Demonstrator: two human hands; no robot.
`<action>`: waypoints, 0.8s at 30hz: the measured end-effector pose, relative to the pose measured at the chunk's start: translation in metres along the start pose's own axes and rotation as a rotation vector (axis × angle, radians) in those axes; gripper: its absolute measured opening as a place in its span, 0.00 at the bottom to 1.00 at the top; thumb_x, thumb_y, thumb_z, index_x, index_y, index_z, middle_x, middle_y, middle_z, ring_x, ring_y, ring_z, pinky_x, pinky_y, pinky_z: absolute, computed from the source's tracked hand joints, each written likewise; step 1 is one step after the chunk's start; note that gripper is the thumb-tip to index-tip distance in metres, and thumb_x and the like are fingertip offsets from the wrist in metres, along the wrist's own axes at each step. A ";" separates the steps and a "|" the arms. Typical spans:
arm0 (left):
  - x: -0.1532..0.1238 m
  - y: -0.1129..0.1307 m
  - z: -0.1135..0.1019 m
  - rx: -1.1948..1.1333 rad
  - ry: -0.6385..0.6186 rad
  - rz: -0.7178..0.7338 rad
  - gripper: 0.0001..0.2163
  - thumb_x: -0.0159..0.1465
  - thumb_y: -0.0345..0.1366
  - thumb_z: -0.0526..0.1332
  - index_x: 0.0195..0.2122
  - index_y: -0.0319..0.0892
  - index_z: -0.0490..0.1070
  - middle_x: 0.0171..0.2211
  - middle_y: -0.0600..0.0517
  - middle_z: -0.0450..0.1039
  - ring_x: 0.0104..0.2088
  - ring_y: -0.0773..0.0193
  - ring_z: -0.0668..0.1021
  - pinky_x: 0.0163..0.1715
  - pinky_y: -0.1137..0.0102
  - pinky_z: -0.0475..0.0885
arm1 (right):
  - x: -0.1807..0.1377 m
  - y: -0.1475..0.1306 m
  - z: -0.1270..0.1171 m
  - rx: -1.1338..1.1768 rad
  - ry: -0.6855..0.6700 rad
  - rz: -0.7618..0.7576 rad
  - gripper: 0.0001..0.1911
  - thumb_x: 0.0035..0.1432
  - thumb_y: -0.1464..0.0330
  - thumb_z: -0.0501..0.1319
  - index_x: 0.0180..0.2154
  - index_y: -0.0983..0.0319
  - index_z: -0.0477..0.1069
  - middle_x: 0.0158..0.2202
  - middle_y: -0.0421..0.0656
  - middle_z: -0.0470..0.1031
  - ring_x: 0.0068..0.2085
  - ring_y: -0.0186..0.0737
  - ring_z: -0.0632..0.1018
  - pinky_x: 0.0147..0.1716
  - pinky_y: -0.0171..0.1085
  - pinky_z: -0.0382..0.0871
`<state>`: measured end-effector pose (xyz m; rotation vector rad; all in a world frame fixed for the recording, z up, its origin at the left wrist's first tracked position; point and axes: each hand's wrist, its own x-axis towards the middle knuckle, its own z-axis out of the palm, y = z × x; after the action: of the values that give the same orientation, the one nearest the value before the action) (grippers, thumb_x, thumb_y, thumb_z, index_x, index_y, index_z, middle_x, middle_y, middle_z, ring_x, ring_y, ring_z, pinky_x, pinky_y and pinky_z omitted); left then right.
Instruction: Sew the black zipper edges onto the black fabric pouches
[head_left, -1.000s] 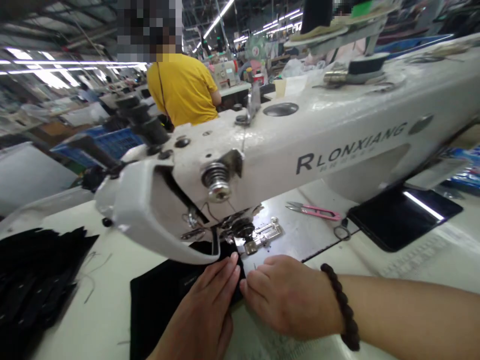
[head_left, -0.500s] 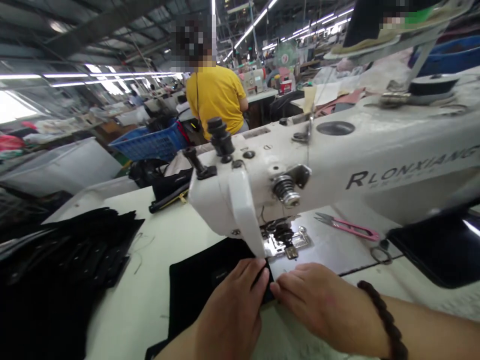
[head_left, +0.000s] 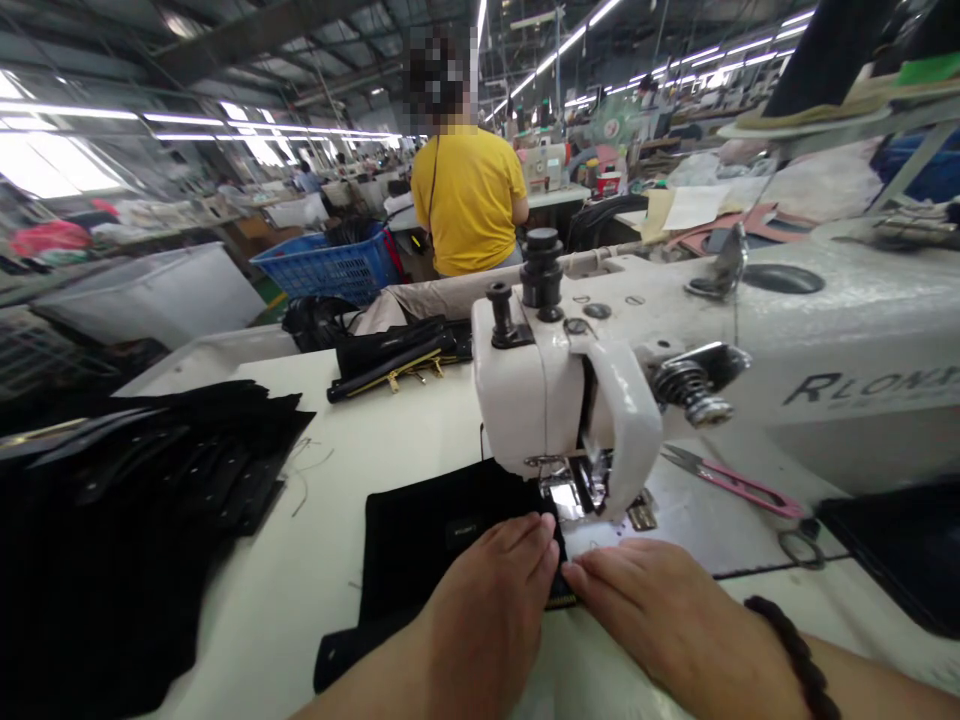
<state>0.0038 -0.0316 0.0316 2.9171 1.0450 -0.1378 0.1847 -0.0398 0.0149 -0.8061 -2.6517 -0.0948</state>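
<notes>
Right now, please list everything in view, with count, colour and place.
machine: one, white, right half
table: one, pale, beneath machine
cloth: one, black, front centre
pile: one, black, table's left
zipped items: some, black, behind cloth
snips: one, pink, right of machine's needle
ring: one, dark, beside snips
device: one, black, right edge
crate: one, blue, behind table
co-worker: one, yellow shirt, beyond machine
clutter: uncountable, mixed, far back
bracelet: one, dark, right wrist
left hand: one, bare, on cloth
right hand: one, bare, at cloth's edge

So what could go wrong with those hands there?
The left hand lies on the black fabric, close to the sewing machine, so it might get pinched or pricked. Also, the pink snips lie with bare blades beyond the right hand, which could get nicked reaching over.
</notes>
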 end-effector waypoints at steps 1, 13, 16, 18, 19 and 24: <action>0.001 -0.001 0.001 0.017 -0.004 0.009 0.17 0.61 0.30 0.50 0.50 0.32 0.64 0.54 0.44 0.62 0.53 0.61 0.66 0.52 0.68 0.61 | 0.001 0.001 0.001 0.006 -0.012 0.006 0.17 0.58 0.81 0.41 0.34 0.69 0.67 0.25 0.45 0.68 0.25 0.37 0.69 0.25 0.35 0.63; -0.005 -0.007 0.013 0.075 0.221 0.063 0.13 0.62 0.32 0.52 0.47 0.36 0.67 0.48 0.49 0.68 0.48 0.64 0.69 0.50 0.72 0.61 | -0.006 0.004 0.008 0.073 0.065 0.091 0.11 0.60 0.76 0.46 0.35 0.66 0.66 0.30 0.44 0.68 0.29 0.39 0.67 0.27 0.37 0.59; -0.006 -0.008 0.017 0.106 0.271 0.063 0.12 0.62 0.32 0.51 0.46 0.38 0.67 0.47 0.51 0.69 0.47 0.65 0.70 0.49 0.71 0.61 | -0.005 0.003 0.008 0.085 0.078 0.090 0.11 0.60 0.75 0.46 0.33 0.66 0.66 0.28 0.43 0.67 0.28 0.38 0.67 0.26 0.36 0.58; -0.006 -0.008 0.019 0.132 0.267 0.074 0.12 0.62 0.32 0.51 0.45 0.37 0.68 0.47 0.51 0.70 0.47 0.64 0.70 0.48 0.71 0.61 | -0.003 0.003 0.008 0.096 0.053 0.086 0.13 0.61 0.75 0.45 0.32 0.66 0.67 0.27 0.43 0.67 0.27 0.37 0.66 0.26 0.37 0.58; -0.005 -0.007 0.019 0.143 0.258 0.079 0.12 0.62 0.32 0.51 0.45 0.37 0.68 0.47 0.50 0.70 0.47 0.64 0.70 0.48 0.71 0.61 | -0.002 0.003 0.007 0.099 0.039 0.085 0.13 0.61 0.75 0.45 0.32 0.66 0.67 0.26 0.43 0.67 0.27 0.37 0.66 0.26 0.36 0.58; -0.003 -0.004 0.020 0.169 0.238 0.062 0.13 0.63 0.32 0.50 0.45 0.37 0.68 0.47 0.51 0.69 0.47 0.65 0.69 0.47 0.71 0.61 | 0.004 0.003 0.003 0.087 0.020 0.101 0.17 0.63 0.74 0.42 0.31 0.66 0.67 0.26 0.44 0.68 0.27 0.36 0.68 0.27 0.36 0.61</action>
<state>-0.0028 -0.0314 0.0121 3.1765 1.0159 0.1329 0.1823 -0.0348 0.0135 -0.9029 -2.5713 0.0383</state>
